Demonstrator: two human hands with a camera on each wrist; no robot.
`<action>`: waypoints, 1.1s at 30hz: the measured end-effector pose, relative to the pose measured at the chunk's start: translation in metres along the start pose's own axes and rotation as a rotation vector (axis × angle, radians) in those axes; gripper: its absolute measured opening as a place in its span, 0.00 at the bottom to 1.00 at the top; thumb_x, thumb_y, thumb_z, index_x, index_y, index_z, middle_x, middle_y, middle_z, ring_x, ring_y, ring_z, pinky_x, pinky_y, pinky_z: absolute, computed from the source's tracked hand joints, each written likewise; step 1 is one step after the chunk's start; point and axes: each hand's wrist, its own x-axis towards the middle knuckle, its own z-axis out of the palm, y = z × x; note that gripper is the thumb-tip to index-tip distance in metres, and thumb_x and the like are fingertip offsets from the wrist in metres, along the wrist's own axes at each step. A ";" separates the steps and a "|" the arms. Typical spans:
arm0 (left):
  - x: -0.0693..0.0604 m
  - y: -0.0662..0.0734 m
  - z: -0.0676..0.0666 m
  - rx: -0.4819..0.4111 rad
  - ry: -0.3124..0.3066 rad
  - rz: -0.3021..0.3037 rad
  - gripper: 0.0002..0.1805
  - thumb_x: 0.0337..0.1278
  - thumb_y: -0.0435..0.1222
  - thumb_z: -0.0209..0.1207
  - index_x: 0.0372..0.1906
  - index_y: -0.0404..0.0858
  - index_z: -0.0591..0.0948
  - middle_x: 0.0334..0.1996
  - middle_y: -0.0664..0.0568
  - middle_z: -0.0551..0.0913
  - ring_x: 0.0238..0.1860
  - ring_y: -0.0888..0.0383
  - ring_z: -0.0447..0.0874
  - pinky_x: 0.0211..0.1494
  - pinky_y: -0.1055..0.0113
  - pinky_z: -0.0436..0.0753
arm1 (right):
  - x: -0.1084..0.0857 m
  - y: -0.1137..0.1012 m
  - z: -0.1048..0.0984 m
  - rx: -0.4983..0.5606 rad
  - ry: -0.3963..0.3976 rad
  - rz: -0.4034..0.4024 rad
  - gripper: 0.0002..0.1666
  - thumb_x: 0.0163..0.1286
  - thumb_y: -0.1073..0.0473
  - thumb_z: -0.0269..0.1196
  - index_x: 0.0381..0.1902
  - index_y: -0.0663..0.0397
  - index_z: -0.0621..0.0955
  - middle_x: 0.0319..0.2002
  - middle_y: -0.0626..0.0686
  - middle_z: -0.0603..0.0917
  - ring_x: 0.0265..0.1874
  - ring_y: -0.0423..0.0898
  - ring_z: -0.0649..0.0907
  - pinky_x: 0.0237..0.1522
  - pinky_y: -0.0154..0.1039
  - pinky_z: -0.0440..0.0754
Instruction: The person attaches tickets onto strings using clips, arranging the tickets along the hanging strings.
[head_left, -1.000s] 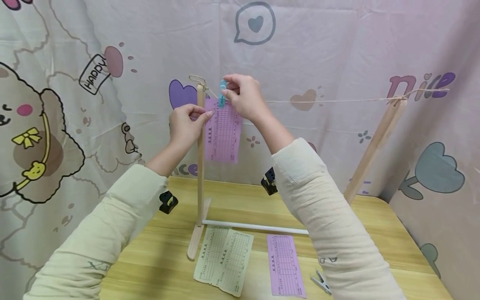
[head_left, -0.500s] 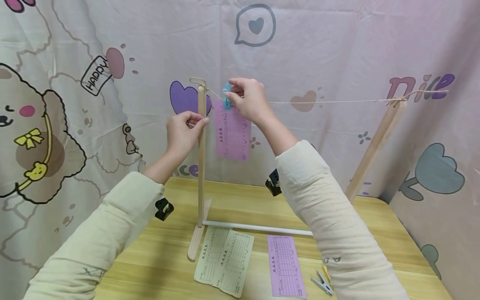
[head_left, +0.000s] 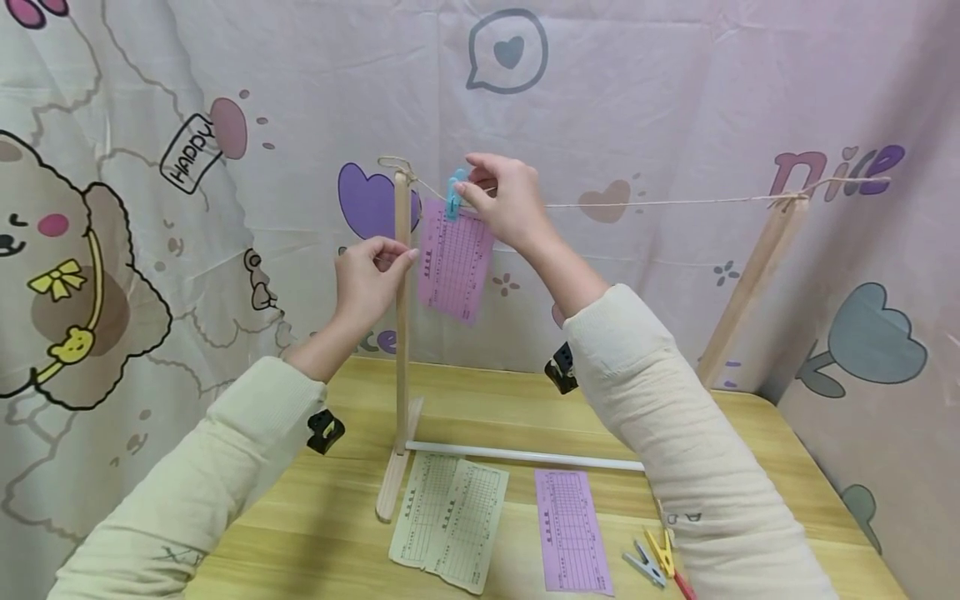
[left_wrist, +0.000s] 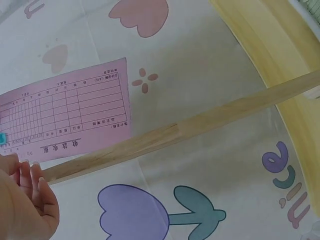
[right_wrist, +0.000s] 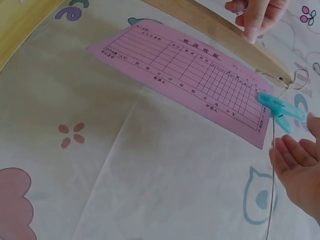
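Observation:
A pink receipt slip [head_left: 456, 271] hangs tilted from the thin string [head_left: 660, 202], held at its top edge by a blue clothespin [head_left: 453, 200]. My right hand [head_left: 513, 204] is at the clothespin's handle end; its fingers are spread from the handles, and the thumb tip lies close to one, contact unclear. My left hand [head_left: 369, 279] is beside the left wooden post [head_left: 402, 350], with fingers loosely bent and nothing between them. In the left wrist view, the left fingers [left_wrist: 37, 185] overlap the lower end of the post near the slip.
On the wooden table [head_left: 322, 500] lie pale yellow-green slips [head_left: 472, 525] and another pink slip [head_left: 573, 533]. Grey [head_left: 645, 567], yellow [head_left: 660, 552] and red [head_left: 684, 586] clothespins lie by the right sleeve. A white rod [head_left: 525, 455] runs low from the left post toward the right post [head_left: 753, 292].
My left hand has let go of the hanging slip's edge and dropped slightly. The slip swung right, then partly back left. My right fingers have loosened from the blue clothespin and shifted right.

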 end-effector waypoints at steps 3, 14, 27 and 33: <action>-0.003 -0.001 0.002 -0.015 0.001 0.005 0.12 0.56 0.37 0.61 0.35 0.29 0.82 0.29 0.41 0.82 0.25 0.66 0.71 0.27 0.83 0.69 | -0.003 0.002 -0.003 0.022 0.042 -0.023 0.24 0.65 0.62 0.59 0.58 0.63 0.73 0.47 0.61 0.82 0.47 0.50 0.81 0.53 0.34 0.78; -0.020 -0.003 0.011 -0.046 -0.053 0.032 0.11 0.55 0.37 0.62 0.35 0.30 0.82 0.28 0.41 0.83 0.24 0.67 0.71 0.26 0.83 0.70 | -0.023 0.014 -0.013 0.102 0.211 -0.109 0.17 0.64 0.64 0.60 0.49 0.66 0.78 0.41 0.60 0.83 0.41 0.49 0.81 0.47 0.35 0.79; -0.037 -0.005 0.026 -0.129 -0.106 -0.007 0.09 0.54 0.34 0.62 0.34 0.29 0.82 0.27 0.40 0.82 0.23 0.66 0.71 0.26 0.81 0.71 | -0.059 0.033 -0.024 0.125 0.235 -0.170 0.15 0.62 0.65 0.61 0.46 0.68 0.80 0.39 0.62 0.84 0.39 0.50 0.82 0.46 0.38 0.80; -0.047 -0.015 0.032 -0.170 -0.120 0.004 0.08 0.53 0.33 0.63 0.33 0.29 0.82 0.27 0.38 0.83 0.22 0.69 0.71 0.26 0.81 0.71 | -0.079 0.045 -0.024 0.106 0.194 -0.199 0.14 0.62 0.66 0.61 0.45 0.69 0.80 0.40 0.63 0.84 0.40 0.51 0.82 0.47 0.40 0.80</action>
